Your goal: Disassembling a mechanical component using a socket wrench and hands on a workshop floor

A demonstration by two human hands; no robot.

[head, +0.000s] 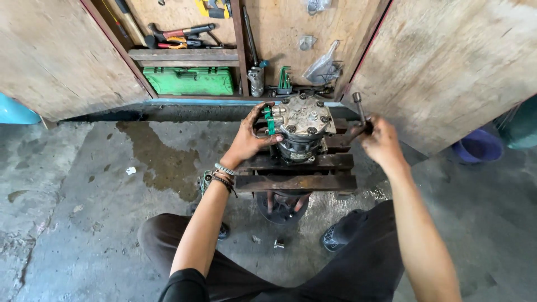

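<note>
The left hand wraps its grip around the nine o'clock side of the greasy compressor, which sits clamped in the rusty vise at centre. At three o'clock the right hand closes on the vise handle. Oily fingers could slip, and a loosened clamp might let the compressor tip toward the floor.

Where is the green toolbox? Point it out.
In the head view, the green toolbox lies on the bottom of the open wooden cabinet, upper left of centre, under a shelf of pliers and behind the left hand.
</note>
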